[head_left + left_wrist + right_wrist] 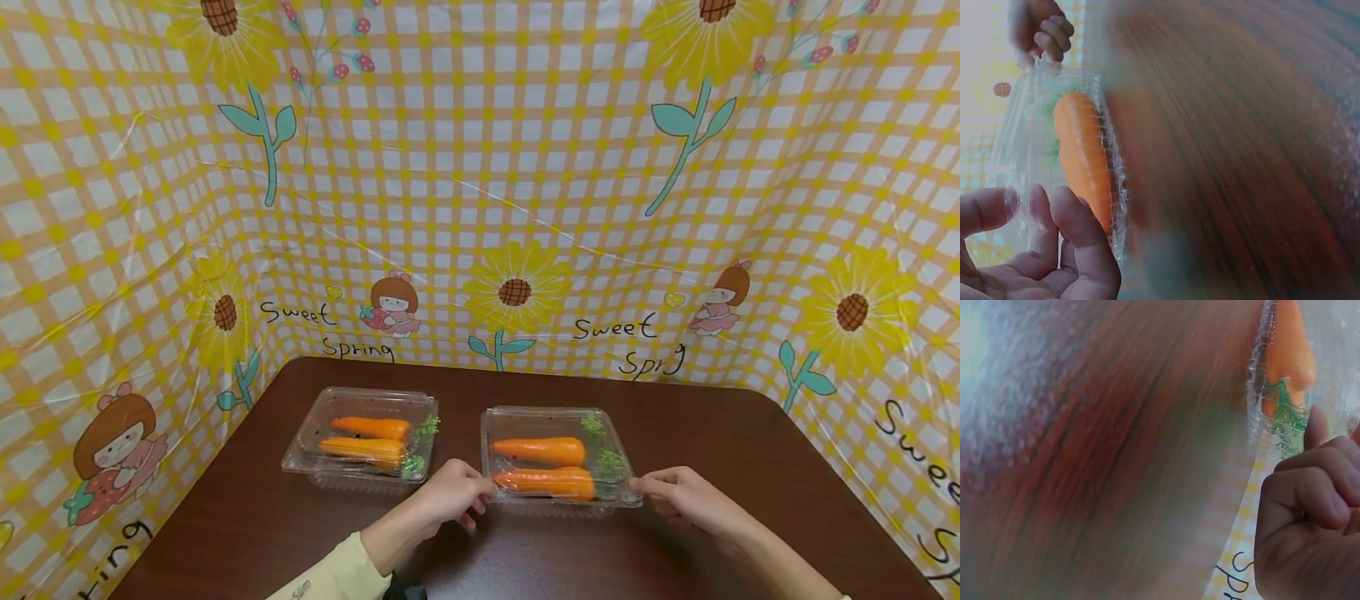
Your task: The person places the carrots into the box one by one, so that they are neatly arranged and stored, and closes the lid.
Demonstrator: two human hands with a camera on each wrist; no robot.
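A clear plastic clamshell box (517, 422) with its lid down holds two orange carrots (540, 452) with green tops (611, 461). My left hand (450, 493) pinches its front left corner between thumb and fingertips; in the left wrist view the thumb and fingers (1079, 219) meet at the lid's rim. At the front right corner, my right hand (684, 496) grips the rim, its other fingers curled in, as the right wrist view shows of the same hand (1313, 506). One carrot (1082, 150) shows through the ridged side wall.
To the left stands a second lidded clear box (324, 410) with two carrots (375, 428) inside, close beside my left forearm. Both boxes are on a dark brown wooden table (675, 417). A checked, flower-printed cloth (450, 208) walls in the back and both sides.
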